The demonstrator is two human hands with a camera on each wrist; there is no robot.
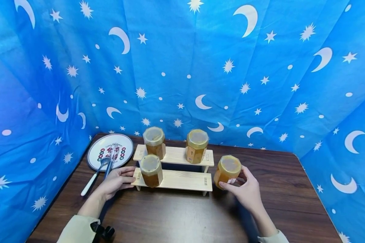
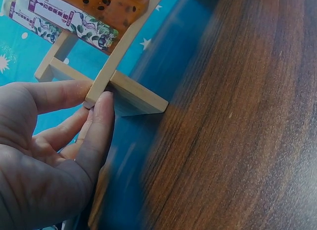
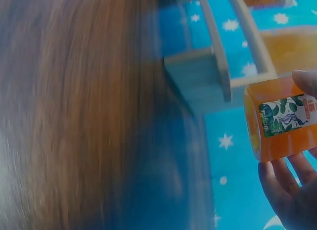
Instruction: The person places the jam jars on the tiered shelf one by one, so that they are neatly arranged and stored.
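My left hand (image 1: 117, 182) pinches the left end of a two-step wooden rack (image 1: 182, 180) between thumb and fingers; in the left wrist view the board's edge (image 2: 102, 77) lies between them. To the right of the rack, my right hand (image 1: 247, 189) grips a jar of orange preserve (image 1: 228, 171) by its side. The right wrist view shows its printed label (image 3: 287, 114) and thumb and fingers on opposite sides of the glass. On the lower step, at the left, stands another jar (image 1: 151, 170). Two more jars, a left one (image 1: 154, 143) and a right one (image 1: 197, 146), stand on the upper step.
Left of the rack, a white plate (image 1: 94, 153) with printed characters lies on the dark wooden table (image 1: 170, 219). A white-handled spoon (image 1: 91, 182) and a whisk (image 1: 109, 165) rest against it. Blue cloth (image 1: 176, 67) with moons and stars surrounds the table's back and sides.
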